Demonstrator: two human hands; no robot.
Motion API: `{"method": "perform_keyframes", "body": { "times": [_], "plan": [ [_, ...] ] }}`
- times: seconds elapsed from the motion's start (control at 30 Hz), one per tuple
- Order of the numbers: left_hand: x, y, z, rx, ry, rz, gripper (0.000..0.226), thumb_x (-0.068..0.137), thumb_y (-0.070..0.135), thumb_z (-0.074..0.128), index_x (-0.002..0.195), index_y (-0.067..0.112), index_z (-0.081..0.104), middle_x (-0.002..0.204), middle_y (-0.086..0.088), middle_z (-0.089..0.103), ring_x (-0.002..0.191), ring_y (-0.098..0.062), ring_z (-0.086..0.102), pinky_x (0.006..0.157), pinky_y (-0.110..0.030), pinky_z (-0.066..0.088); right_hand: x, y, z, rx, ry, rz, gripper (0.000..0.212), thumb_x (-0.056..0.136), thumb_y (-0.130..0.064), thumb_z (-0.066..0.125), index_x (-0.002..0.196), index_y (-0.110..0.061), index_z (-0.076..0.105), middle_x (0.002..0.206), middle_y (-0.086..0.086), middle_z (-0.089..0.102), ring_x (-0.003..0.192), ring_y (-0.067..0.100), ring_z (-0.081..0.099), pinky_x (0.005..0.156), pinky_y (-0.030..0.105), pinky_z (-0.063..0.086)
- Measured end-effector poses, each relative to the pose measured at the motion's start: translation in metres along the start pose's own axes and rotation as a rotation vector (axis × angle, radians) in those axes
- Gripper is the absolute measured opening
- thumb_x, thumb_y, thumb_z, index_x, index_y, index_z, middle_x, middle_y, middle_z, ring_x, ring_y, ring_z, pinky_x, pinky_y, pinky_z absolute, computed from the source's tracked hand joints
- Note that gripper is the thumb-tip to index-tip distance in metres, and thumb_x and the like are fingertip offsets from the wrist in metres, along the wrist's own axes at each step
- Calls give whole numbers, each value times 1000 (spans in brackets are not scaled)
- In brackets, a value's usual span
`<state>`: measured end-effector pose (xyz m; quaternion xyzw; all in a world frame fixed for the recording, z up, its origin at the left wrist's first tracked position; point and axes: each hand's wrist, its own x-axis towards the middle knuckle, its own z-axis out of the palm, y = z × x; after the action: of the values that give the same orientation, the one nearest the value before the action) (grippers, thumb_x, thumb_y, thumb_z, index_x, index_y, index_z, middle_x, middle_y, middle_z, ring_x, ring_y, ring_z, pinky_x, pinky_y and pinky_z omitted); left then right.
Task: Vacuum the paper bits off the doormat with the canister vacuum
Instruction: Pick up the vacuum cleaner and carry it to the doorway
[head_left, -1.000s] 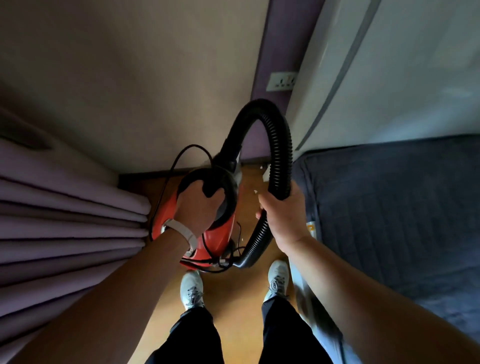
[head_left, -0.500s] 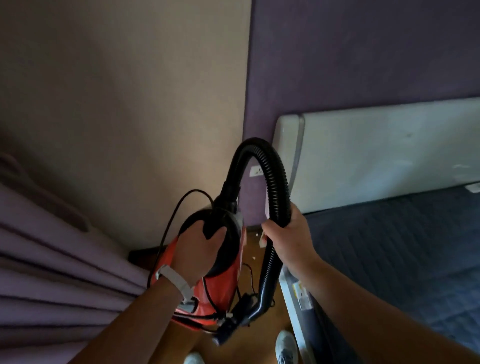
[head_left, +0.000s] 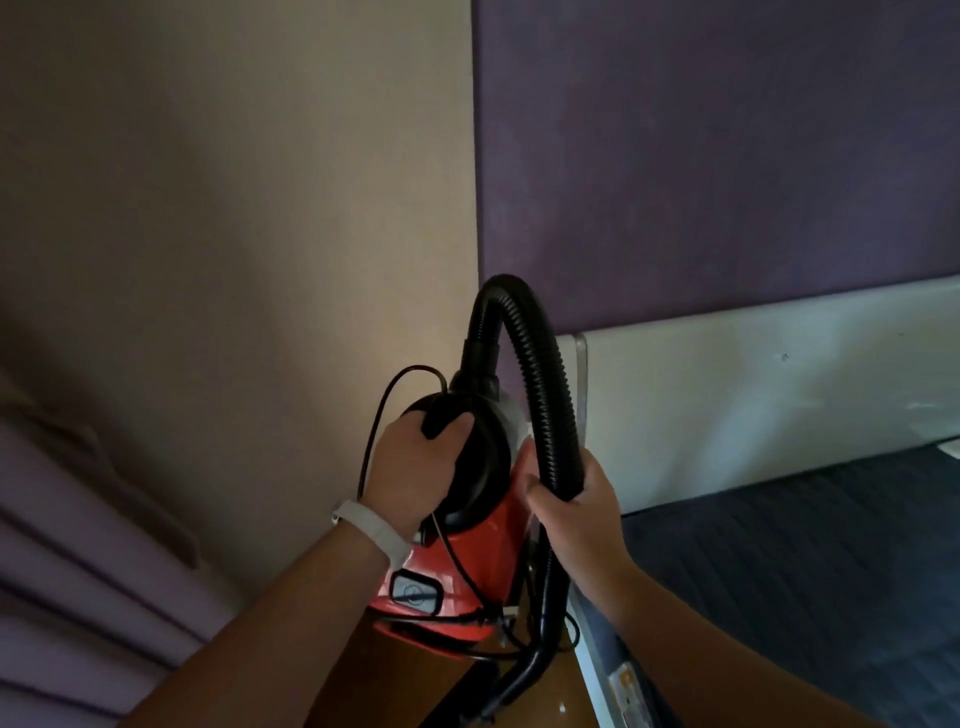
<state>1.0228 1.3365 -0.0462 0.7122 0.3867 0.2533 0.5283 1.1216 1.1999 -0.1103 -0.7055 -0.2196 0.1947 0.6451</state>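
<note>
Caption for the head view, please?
Holding the canister vacuum: left hand on its handle, right hand gripping the hose, beside a bed.

The left hand (head_left: 410, 467) grips the black handle of the red vacuum (head_left: 467, 571). The right hand (head_left: 576, 512) holds the black hose (head_left: 540, 374), near a bed (head_left: 810, 561).

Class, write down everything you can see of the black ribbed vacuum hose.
The black ribbed plastic-looking hose rises from a smooth black collar atop the red canister vacuum, arches over and runs down beside it. The right hand grips the descending stretch, fingers curled round it. Below the hand it continues to a smooth tube near the bottom edge.
</note>
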Motion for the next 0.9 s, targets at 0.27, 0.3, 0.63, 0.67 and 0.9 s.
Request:
{"method": "perform_keyframes", "body": {
  "times": [0.27,0.3,0.63,0.67,0.9],
  "plan": [
    [9,36,-4,-77,50,52,27,91,33,66,67,24,56,47,13,51,39,-4,47,41,-18,37,-6,41,-13,-106,-62,117,17,82,-9,71,90,-17,58,65,-2,58,57,11,57,53,26,46],
    [10,39,-7,-89,59,42,28,91,33,66,67,24,55,44,13,49,37,-5,45,39,-19,36,-5,45,-14,-139,-91,129,16,81,-8,70,87,-17,59,62,-4,58,56,9,57,53,24,45],
    [18,37,-17,-68,127,43,33,92,32,65,64,16,54,43,8,49,35,-9,45,42,-24,35,11,17,-17,-155,-117,35,19,81,-8,72,83,-19,57,58,-4,51,51,12,50,48,24,43],
    [18,35,-19,-70,142,46,32,92,32,65,65,17,55,47,6,51,38,-10,46,44,-24,35,10,10,-17,-148,-114,10,18,83,-11,72,86,-20,57,62,1,53,52,14,52,49,26,45],
    [8,5,-38,37,242,95,21,91,37,62,93,16,66,85,3,68,78,-12,64,64,-27,50,-17,-44,-5,-140,62,-301,29,85,-15,75,92,-33,53,64,-9,57,57,3,57,50,17,46]
  ]
}}
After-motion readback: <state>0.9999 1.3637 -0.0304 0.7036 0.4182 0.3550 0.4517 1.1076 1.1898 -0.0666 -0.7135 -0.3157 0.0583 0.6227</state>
